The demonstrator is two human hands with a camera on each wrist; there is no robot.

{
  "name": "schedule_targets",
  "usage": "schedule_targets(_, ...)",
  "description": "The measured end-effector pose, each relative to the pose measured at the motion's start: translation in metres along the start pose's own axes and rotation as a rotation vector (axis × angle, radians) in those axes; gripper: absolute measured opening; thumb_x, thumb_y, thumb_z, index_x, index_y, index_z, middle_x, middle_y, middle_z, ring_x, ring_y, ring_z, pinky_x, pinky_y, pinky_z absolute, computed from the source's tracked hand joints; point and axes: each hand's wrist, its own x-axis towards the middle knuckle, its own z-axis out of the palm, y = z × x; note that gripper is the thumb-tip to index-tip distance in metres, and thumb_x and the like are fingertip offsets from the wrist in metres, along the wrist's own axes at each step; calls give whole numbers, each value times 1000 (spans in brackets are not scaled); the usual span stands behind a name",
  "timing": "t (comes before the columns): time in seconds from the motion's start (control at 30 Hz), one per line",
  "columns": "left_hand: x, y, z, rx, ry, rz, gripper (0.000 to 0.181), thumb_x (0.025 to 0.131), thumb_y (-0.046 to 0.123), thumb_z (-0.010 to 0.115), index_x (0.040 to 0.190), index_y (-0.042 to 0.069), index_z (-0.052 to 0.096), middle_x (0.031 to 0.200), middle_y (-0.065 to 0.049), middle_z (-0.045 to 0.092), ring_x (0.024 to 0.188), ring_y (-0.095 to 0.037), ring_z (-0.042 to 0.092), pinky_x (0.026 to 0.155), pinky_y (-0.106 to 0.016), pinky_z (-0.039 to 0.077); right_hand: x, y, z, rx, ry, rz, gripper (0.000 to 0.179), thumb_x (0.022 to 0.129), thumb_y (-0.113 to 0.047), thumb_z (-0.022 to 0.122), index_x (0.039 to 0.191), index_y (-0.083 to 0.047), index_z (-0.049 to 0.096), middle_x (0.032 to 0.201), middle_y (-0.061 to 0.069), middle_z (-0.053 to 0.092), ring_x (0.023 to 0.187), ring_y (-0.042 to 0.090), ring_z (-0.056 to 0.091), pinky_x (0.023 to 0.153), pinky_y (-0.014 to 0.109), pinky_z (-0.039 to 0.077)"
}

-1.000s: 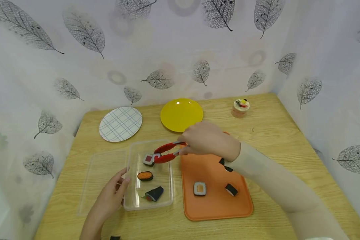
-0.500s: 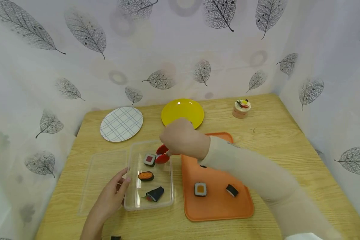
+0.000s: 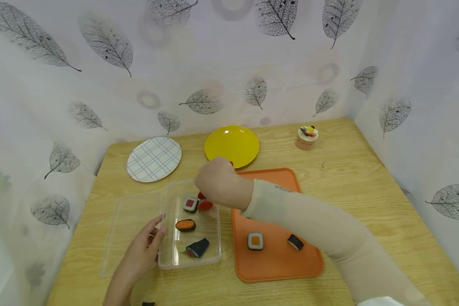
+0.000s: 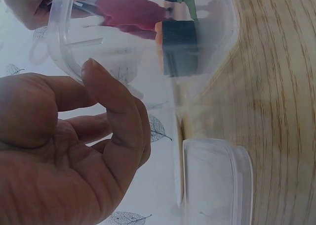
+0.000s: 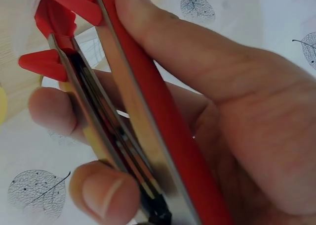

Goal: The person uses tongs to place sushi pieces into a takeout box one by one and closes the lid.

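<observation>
My left hand [image 3: 139,250] rests at the left side of a clear plastic container [image 3: 189,261]; in the left wrist view its bent fingers [image 4: 121,116] touch the container's wall. Red-tipped tongs [image 5: 148,81] are gripped in my right hand [image 3: 223,182]. Their red tips [image 3: 205,205] are inside the container, beside a sushi roll [image 3: 190,204] with a red centre. Whether they pinch a piece is hidden by the right hand. Nearer lie an orange-topped sushi [image 3: 185,225] and a dark hand roll [image 3: 198,247].
An orange tray [image 3: 275,267] bears a square sushi roll [image 3: 255,241] and a dark-sided roll [image 3: 295,242]. Behind are a checked plate [image 3: 154,159], a yellow plate [image 3: 233,144] and a small cake [image 3: 306,138]. A clear lid [image 3: 128,233] lies left of the container.
The right hand has moved left over the container's edge, and its wrist has turned, so the hand now covers most of the tongs. The left hand has stayed in place.
</observation>
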Motion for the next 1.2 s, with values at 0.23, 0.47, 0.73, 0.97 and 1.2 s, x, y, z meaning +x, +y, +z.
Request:
schedule_targets(0.23, 0, 2, 1, 9, 3, -23, 51, 114, 27, 47, 162, 12, 37, 112, -17, 60, 73, -14, 56, 57, -28, 55, -6, 16, 6, 68, 20, -11, 39, 94, -59, 73, 97, -21, 75, 81, -6, 57, 66, 12, 56, 61, 33, 61)
schedule_targets(0.47, -1, 1, 0, 8, 6, -21, 51, 114, 26, 48, 162, 11, 37, 109, -16, 60, 71, -14, 56, 57, -28, 55, -22, 40, 25, 174, 176, -101, 47, 91, -67, 70, 99, -21, 76, 72, -7, 56, 64, 11, 51, 58, 28, 53)
schedule_targets(0.73, 0, 1, 0, 1, 2, -7, 52, 114, 27, 48, 162, 11, 37, 110, -17, 60, 71, -14, 56, 57, -28, 56, -55, 68, 74, 316, 530, -187, 54, 92, -59, 74, 132, -23, 72, 106, -6, 77, 83, 13, 70, 64, 30, 57)
schedule_targets(0.97, 0, 1, -2, 9, 7, 3, 52, 114, 26, 49, 161, 10, 38, 109, -16, 60, 72, -13, 55, 57, -27, 54, -97, 87, 115, 450, 760, -237, 60, 93, -60, 71, 142, -24, 68, 123, -3, 78, 92, 15, 77, 72, 32, 62)
schedule_targets(1.2, 0, 0, -3, 19, -1, -2, 51, 113, 27, 49, 161, 11, 39, 109, -15, 61, 71, -12, 54, 56, -27, 53, -135, 92, 152, 504, 741, -168, 62, 88, -57, 79, 139, -22, 70, 123, -3, 78, 93, 13, 77, 70, 30, 62)
